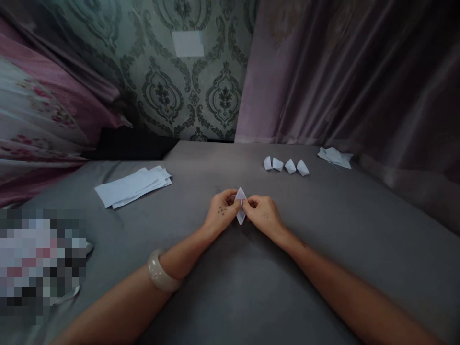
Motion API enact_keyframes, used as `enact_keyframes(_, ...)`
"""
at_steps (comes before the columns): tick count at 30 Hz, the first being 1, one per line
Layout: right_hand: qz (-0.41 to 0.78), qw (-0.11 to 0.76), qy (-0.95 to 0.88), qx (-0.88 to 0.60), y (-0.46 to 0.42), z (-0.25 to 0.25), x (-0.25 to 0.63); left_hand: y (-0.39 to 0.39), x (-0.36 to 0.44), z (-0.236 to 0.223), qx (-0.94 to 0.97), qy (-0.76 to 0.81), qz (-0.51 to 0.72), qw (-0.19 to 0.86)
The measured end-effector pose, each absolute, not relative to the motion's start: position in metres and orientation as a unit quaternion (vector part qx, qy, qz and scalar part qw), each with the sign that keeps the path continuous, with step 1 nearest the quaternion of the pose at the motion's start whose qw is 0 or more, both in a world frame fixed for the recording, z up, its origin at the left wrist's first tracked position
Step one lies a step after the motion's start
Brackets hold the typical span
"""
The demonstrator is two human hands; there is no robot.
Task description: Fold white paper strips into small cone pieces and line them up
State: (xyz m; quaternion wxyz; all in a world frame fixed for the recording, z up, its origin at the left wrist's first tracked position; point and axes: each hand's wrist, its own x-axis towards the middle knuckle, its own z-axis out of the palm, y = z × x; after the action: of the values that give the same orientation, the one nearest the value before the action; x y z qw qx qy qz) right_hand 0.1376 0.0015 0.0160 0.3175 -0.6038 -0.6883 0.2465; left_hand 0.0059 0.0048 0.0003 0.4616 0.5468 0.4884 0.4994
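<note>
Between my two hands is a small piece of folded white paper (240, 192), diamond-shaped from here, with points at top and bottom. My left hand (223, 207) pinches its left side, thumb on the near face. From the right, my right hand (265, 211) grips the other side, its thumb close to the left one. The fingers behind the paper are mostly hidden. A pale bangle (160, 273) circles my left forearm. Beyond my right hand, several small folded white paper pieces (290, 166) sit in a row on the grey sheet (223, 297).
A stack of white paper strips (132, 187) lies at the left. Some paper scraps (335, 157) are at the far right. A black item (132, 143) lies at the back left, near a floral cloth (43, 105). Curtains (323, 76) hang behind on the right.
</note>
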Motion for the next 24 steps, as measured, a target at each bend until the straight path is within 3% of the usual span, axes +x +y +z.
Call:
enact_keyframes(12, 0.269, 0.304, -0.709, -0.577, 0.003, 0.013, 0.143, 0.011, 0.0, 0.0, 0.554, 0.497, 0.486, 0.459)
enact_keyframes(19, 0.263, 0.304, -0.711, -0.576, 0.003, 0.011, 0.145, 0.008, -0.004, -0.006, 0.652, 0.533, 0.436, 0.317)
enact_keyframes(24, 0.244, 0.311, -0.715, -0.577, 0.002, 0.01, 0.145, 0.006, -0.003, -0.002, 0.652, 0.562, 0.414, 0.297)
